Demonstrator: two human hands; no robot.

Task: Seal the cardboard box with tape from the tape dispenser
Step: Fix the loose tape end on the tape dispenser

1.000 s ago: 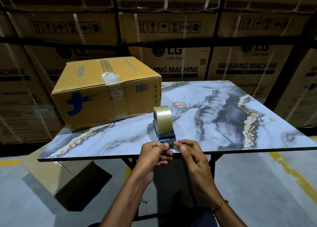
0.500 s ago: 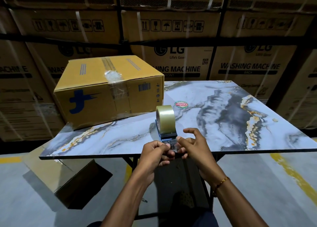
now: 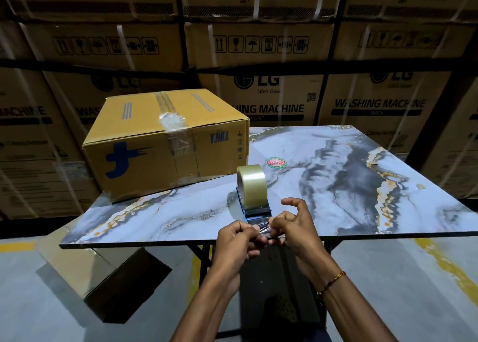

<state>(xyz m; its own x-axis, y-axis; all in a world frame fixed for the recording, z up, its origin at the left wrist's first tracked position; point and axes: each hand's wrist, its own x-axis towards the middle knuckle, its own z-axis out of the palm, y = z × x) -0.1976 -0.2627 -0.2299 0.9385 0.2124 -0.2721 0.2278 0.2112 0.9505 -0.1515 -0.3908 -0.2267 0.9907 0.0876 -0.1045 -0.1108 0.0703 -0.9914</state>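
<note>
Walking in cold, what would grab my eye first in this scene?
Probably the two hands at the table's near edge, the left hand and right hand pinching the clear tape end from the tape dispenser. Next, the yellow cardboard box with a blue logo at the table's far left corner, crinkled tape already on its seam.

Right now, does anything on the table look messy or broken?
Yes. The clear tape already on the cardboard box is crumpled and bunched at the top front edge instead of lying flat. The box also sits askew and overhangs the table's left edge.
</note>
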